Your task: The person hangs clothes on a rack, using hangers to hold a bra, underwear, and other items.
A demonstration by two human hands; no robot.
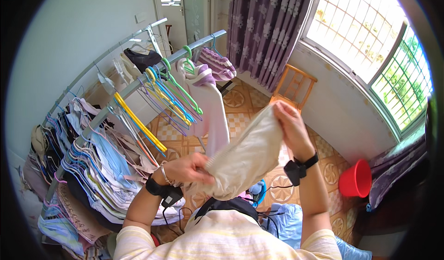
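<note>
Stretched in front of my chest is a cream-coloured cloth garment point(247, 156); its exact kind I cannot tell. My left hand point(190, 168) pinches its lower left edge. Higher up, my right hand point(290, 122) grips the upper right end, so the cloth hangs at a slant between both hands. Beyond it, a long white and purple garment point(210, 105) hangs from a metal clothes rack point(102, 116). Several bare hangers hang along the bar, among them yellow hangers point(141, 125) and a green hanger point(185, 91).
Many hung clothes point(104, 167) crowd the rack on the left. A wooden chair point(293, 86) stands by the window wall, and a red bucket point(355, 179) sits on the right floor. Light blue cloth point(286, 223) lies near me. Purple curtains point(268, 28) hang at the back.
</note>
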